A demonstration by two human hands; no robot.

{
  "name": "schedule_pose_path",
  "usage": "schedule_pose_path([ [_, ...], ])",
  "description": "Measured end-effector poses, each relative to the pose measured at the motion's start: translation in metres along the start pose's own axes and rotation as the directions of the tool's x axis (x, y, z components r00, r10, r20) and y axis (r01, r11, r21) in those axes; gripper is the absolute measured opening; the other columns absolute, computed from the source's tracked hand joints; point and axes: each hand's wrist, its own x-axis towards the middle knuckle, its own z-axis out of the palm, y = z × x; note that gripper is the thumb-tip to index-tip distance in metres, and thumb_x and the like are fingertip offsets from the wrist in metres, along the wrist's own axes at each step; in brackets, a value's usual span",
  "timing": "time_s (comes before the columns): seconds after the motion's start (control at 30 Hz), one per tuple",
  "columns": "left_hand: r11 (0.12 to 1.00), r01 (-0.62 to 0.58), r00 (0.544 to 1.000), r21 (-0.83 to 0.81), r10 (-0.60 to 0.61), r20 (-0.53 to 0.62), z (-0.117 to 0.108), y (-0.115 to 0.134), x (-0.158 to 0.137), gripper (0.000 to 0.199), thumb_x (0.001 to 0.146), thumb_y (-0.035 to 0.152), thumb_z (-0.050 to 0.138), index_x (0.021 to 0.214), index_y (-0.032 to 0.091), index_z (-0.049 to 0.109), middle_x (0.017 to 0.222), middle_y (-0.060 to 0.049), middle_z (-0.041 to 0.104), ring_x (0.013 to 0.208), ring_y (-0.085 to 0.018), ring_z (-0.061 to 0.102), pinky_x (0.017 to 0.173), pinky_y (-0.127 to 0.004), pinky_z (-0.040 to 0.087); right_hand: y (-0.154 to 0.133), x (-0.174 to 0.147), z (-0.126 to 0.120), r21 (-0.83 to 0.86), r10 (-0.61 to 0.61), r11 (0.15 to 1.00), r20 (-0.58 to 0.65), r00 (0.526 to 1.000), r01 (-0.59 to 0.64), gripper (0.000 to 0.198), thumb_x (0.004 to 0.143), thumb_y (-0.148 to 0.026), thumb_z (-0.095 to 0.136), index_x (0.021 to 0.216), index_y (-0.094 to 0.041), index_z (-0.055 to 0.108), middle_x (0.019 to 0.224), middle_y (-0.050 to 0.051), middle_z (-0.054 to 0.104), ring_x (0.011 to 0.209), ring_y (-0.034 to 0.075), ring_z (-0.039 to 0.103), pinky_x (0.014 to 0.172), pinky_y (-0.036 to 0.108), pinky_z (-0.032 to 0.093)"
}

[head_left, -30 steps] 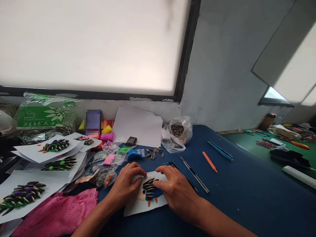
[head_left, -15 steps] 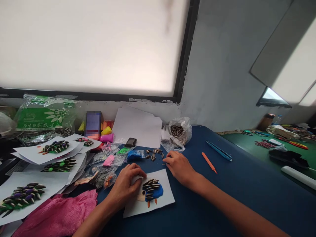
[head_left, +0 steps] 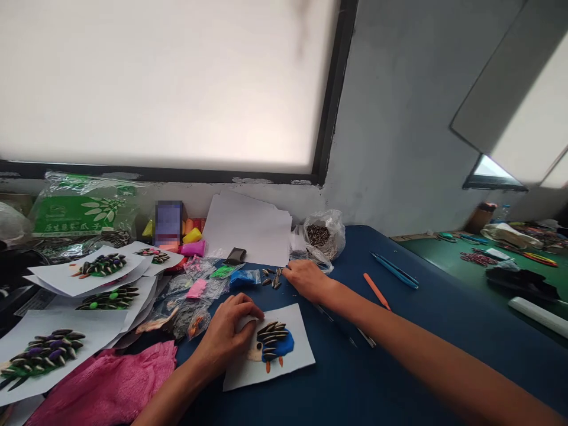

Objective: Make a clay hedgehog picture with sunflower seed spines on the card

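Observation:
My left hand [head_left: 233,325] lies bent over the upper left part of a white paper card [head_left: 299,355], with thumb and fingers pressed on it. On the card is a hedgehog figure [head_left: 275,342] with a blue clay body, a pale face partly under my hand, orange feet and rows of striped sunflower seeds. My right hand [head_left: 308,279] reaches to the right edge of a small heap of loose sunflower seeds [head_left: 271,278]. Its fingertips are pinched together there; whatever is between them is too small to make out.
Finished seed pictures [head_left: 106,266] pile up at left, above a pink cloth [head_left: 115,378]. Bagged clay [head_left: 244,278], paper sheets [head_left: 248,228] and a bag of seeds [head_left: 319,235] line the back. Metal tools [head_left: 366,337] lie under my right arm; an orange tool [head_left: 376,290] and blue tweezers [head_left: 394,271] lie right.
My right hand has moved up and left to the heap of seeds, uncovering metal tools on the table below the arm. My left hand and the card have stayed in place.

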Motion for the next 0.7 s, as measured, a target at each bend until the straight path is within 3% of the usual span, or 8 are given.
schedule_pose_path([
  [0.2, 1.0, -0.005, 1.0, -0.013, 0.005, -0.005, 0.002, -0.002, 0.0, 0.025, 0.078, 0.02, 0.045, 0.084, 0.022, 0.069, 0.095, -0.006, 0.063, 0.093, -0.025, 0.056, 0.085, -0.04, 0.044, 0.0, -0.013, -0.015, 0.138, 0.131, 0.983, -0.065, 0.989, -0.122, 0.031, 0.088, -0.004, 0.045, 0.113, -0.008, 0.062, 0.1, 0.017, 0.068, 0.089, 0.027, 0.064, 0.071, 0.032, 0.044],
  [0.4, 1.0, -0.025, 1.0, -0.011, 0.025, 0.0, 0.003, -0.005, 0.001, 0.025, 0.077, 0.019, 0.045, 0.084, 0.022, 0.068, 0.096, -0.006, 0.062, 0.094, -0.025, 0.056, 0.086, -0.041, 0.043, -0.012, -0.055, -0.029, 0.398, 0.122, 0.913, -0.051, 0.991, -0.091, 0.026, 0.092, -0.01, 0.046, 0.1, -0.016, 0.07, 0.081, 0.003, 0.071, 0.071, 0.013, 0.063, 0.064, 0.021, 0.044],
  [0.43, 1.0, -0.025, 1.0, -0.012, 0.025, 0.0, 0.003, -0.006, 0.001, 0.025, 0.077, 0.02, 0.045, 0.085, 0.022, 0.068, 0.096, -0.006, 0.062, 0.094, -0.025, 0.055, 0.086, -0.041, 0.043, -0.015, -0.061, -0.028, 0.462, 0.104, 0.884, -0.038, 0.994, -0.075, 0.028, 0.093, -0.01, 0.044, 0.103, -0.017, 0.07, 0.08, 0.001, 0.071, 0.068, 0.011, 0.063, 0.062, 0.019, 0.044],
  [0.5, 1.0, -0.023, 1.0, -0.013, 0.023, -0.003, 0.003, -0.006, 0.001, 0.025, 0.077, 0.02, 0.045, 0.085, 0.021, 0.069, 0.096, -0.006, 0.062, 0.094, -0.025, 0.055, 0.086, -0.041, 0.043, -0.022, -0.073, -0.025, 0.729, 0.096, 0.682, -0.024, 0.995, -0.048, 0.024, 0.088, -0.01, 0.052, 0.105, -0.014, 0.069, 0.087, 0.003, 0.071, 0.072, 0.011, 0.063, 0.062, 0.018, 0.045],
  [0.57, 1.0, -0.015, 1.0, -0.013, 0.015, -0.001, 0.003, -0.005, 0.0, 0.025, 0.078, 0.021, 0.045, 0.086, 0.021, 0.069, 0.096, -0.006, 0.062, 0.094, -0.025, 0.055, 0.086, -0.041, 0.043, -0.029, -0.081, -0.019, 0.812, 0.09, 0.583, -0.049, 0.995, -0.013, 0.018, 0.086, -0.013, 0.059, 0.099, -0.014, 0.071, 0.082, 0.002, 0.069, 0.07, 0.012, 0.061, 0.061, 0.019, 0.045],
  [0.7, 1.0, -0.012, 1.0, -0.015, 0.012, -0.001, 0.003, -0.006, 0.0, 0.024, 0.079, 0.022, 0.045, 0.086, 0.023, 0.069, 0.096, -0.006, 0.062, 0.094, -0.025, 0.055, 0.086, -0.04, 0.043, -0.037, -0.087, -0.009, 0.729, 0.103, 0.683, -0.155, 0.982, 0.043, 0.01, 0.086, -0.017, 0.065, 0.086, -0.018, 0.075, 0.08, 0.002, 0.065, 0.07, 0.012, 0.057, 0.063, 0.021, 0.042],
])
